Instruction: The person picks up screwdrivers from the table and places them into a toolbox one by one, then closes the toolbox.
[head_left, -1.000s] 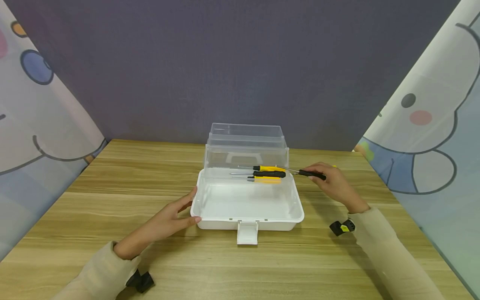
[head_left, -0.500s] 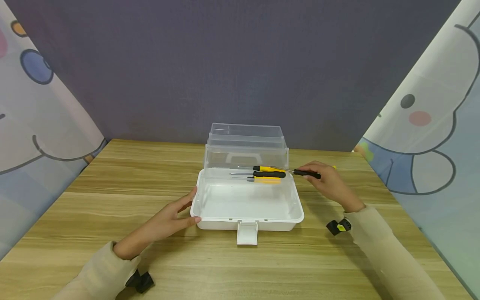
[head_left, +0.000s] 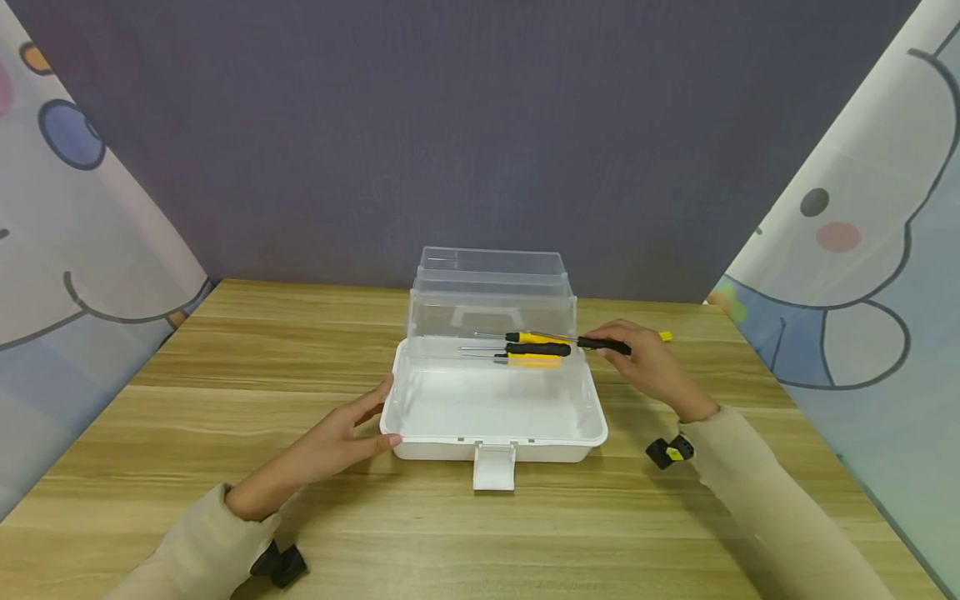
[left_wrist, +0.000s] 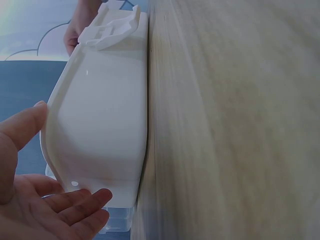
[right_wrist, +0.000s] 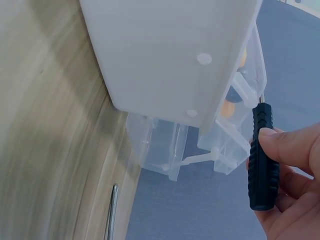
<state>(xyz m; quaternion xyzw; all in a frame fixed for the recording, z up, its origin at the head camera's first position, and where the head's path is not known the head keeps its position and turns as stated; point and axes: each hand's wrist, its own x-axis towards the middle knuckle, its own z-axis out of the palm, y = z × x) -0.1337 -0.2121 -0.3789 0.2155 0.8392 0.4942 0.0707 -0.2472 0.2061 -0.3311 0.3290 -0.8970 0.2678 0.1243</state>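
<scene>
A white toolbox [head_left: 498, 450] stands on the table with its clear lid [head_left: 491, 260] raised. Across its back, a clear tray [right_wrist: 257, 65] carries several screwdrivers with yellow and black handles, among them a black-handled one [head_left: 538, 349]. My left hand [head_left: 341, 437] touches the box's front left corner, thumb at the rim and fingers against the side. Beyond the box's right side, my right hand [head_left: 645, 358] pinches another screwdriver [right_wrist: 263, 160] by its black ribbed handle. Its shaft points left over the tray, overlapping the yellow handle at the back in the head view.
Behind my right hand a yellow handle end [head_left: 666, 336] shows on the table. A metal shaft [right_wrist: 112, 210] lies on the wood in the right wrist view. The box's white latch [head_left: 494, 468] hangs down in front. A dark grey panel [head_left: 480, 142] rises behind the table.
My right hand has moved left with the screwdriver, bringing its shaft farther over the tray. More of the yellow handle end behind that hand shows. My left hand has stayed at the box's corner.
</scene>
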